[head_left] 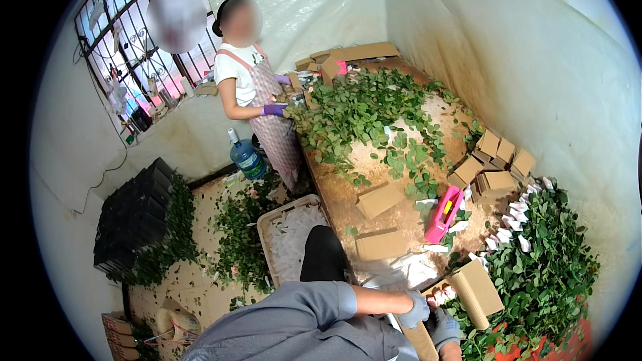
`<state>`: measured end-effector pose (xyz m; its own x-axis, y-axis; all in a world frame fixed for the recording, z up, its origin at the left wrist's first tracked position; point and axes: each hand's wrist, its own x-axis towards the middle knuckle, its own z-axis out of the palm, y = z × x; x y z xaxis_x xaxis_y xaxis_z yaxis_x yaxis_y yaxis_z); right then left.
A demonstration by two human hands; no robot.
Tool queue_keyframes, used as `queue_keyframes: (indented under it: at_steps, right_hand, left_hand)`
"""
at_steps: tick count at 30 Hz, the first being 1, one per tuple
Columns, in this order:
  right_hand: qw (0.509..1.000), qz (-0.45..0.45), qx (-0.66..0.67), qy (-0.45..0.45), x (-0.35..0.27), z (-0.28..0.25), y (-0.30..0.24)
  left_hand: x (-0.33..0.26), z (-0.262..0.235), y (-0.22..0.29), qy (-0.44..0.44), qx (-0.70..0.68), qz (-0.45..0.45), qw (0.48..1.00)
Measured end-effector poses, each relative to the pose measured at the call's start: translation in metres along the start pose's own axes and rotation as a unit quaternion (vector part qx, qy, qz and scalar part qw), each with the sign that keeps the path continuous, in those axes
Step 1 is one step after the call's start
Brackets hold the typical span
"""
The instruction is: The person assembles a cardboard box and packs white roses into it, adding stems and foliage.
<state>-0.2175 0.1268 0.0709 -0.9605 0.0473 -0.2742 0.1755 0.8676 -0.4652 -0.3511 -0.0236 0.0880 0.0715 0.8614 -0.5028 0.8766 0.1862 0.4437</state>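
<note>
My left hand (418, 308), in a grey glove, is closed on the edge of a folded cardboard sleeve (478, 287) at the near end of the table. Pink flower buds (441, 294) in white wraps show inside the sleeve. My right hand (445, 329), also grey-gloved, lies just below it on a strip of cardboard (418, 341) beside the leafy stems (542, 274). Its grip is hard to make out. My grey sleeve (301, 324) comes in from the lower left.
Flat cardboard pieces (380, 199), a pink hand tool (445, 214), stacked cardboard (495, 160) and leaf piles (364, 110) cover the long brown table (334, 194). A person in an apron (257, 93) works at its far end. A crate (291, 237), a water bottle (244, 154) and black crates (134, 217) stand on the floor.
</note>
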Motion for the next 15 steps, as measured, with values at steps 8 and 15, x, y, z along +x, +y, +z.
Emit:
queue_keyframes:
  at_steps: [8,15]
  right_hand:
    - [1.000,0.003,0.011,0.005,0.000,-0.002,-0.004]
    - [1.000,0.010,0.017,0.011,0.002,0.003,0.000]
  left_hand:
    - [0.008,0.014,-0.007,0.018,0.007,-0.002,1.000]
    - [0.006,0.011,-0.006,0.022,-0.012,-0.004,1.000]
